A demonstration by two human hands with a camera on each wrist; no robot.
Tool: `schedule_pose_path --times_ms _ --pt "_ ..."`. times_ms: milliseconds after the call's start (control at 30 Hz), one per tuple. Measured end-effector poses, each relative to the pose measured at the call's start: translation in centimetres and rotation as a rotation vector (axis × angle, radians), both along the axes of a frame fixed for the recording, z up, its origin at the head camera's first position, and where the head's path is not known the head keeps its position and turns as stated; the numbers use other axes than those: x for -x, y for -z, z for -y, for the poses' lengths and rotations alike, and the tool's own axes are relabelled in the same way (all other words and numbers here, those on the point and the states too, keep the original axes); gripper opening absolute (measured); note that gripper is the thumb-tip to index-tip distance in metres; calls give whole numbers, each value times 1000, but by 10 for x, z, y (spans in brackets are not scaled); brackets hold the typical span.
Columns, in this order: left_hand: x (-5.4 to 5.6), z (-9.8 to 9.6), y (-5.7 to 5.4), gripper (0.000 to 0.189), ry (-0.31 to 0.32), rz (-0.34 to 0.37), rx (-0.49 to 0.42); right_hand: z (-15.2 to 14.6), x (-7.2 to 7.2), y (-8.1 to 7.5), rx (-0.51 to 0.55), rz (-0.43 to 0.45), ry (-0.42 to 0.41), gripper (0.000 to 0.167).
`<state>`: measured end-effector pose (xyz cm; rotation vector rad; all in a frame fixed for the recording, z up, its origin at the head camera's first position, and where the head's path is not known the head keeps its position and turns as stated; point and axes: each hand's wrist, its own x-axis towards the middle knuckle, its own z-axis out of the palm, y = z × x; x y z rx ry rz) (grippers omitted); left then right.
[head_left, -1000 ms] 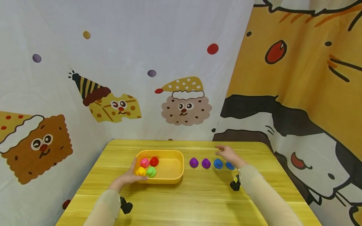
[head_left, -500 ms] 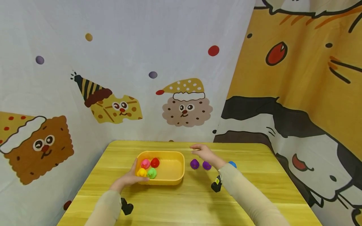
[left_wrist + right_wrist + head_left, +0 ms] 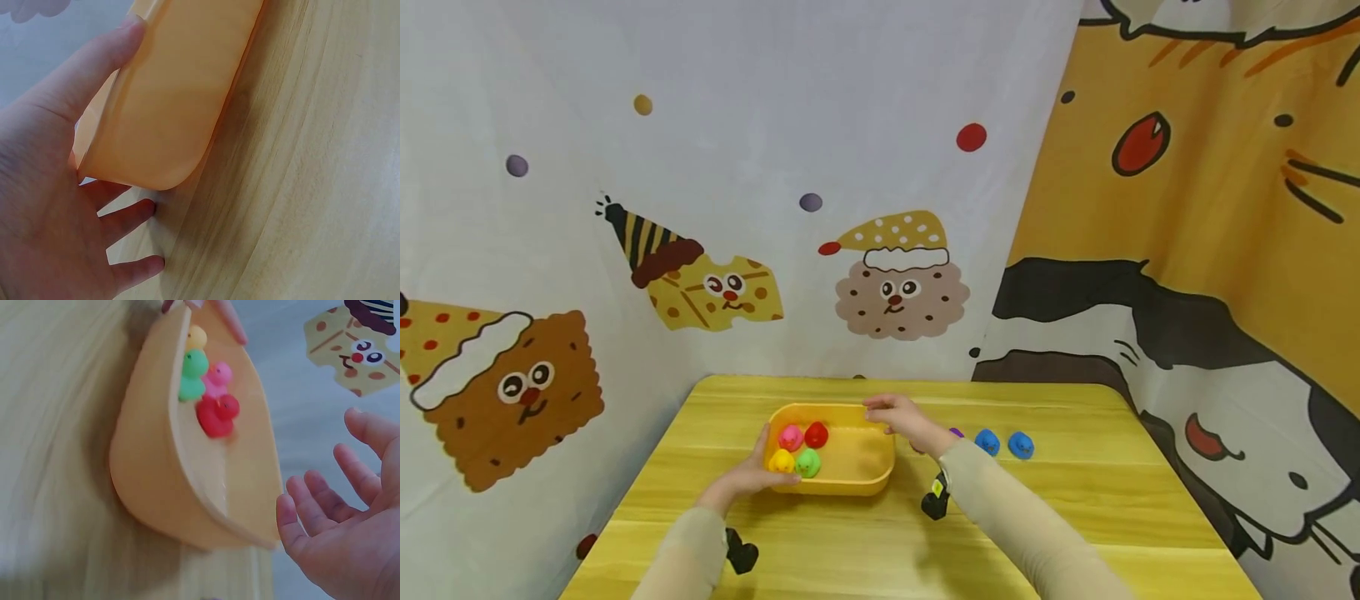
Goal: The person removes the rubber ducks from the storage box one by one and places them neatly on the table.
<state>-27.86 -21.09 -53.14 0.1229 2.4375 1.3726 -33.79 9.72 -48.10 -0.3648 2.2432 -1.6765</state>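
Observation:
A yellow plastic box [image 3: 857,460] stands mid-table with pink [image 3: 791,437], red [image 3: 816,434], yellow [image 3: 782,462] and green [image 3: 807,462] toy ducks at its left end. My left hand [image 3: 748,477] lies about the box's left end. Its thumb [image 3: 100,65] rests along the outer wall, while the other visible fingers spread past the corner. At the box's back right corner hovers my right hand [image 3: 910,422], its fingers loosely bent and holding nothing; in the right wrist view a small gap to the rim shows. A purple duck [image 3: 956,432] peeks out behind that wrist.
Two blue ducks [image 3: 987,442] sit on the wooden table [image 3: 850,542] right of the box. A cartoon-printed cloth [image 3: 752,150] hangs behind and at the sides. Each wrist wears a black camera mount [image 3: 935,504].
My right hand has swept left from above the blue ducks, over the purple ones, to the box's right end. The blue ducks came back into view. My left hand stayed at the box.

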Motion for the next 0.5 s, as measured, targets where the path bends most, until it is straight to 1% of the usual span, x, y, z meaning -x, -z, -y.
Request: schedule_pose_path --times_ms 100,167,300,433,500 --pt "-1 -1 -1 128 -24 9 8 14 -1 6 20 46 -4 39" --pt "-1 -1 -2 127 -31 12 6 23 -1 11 26 90 10 38" --pt "-1 -1 -2 126 -31 5 2 40 -5 19 23 153 37 39" --pt "-1 -1 -2 126 -24 5 -14 54 -11 27 75 222 54 42" --pt "-1 -2 -2 126 -20 5 -25 60 -14 30 119 262 63 46"
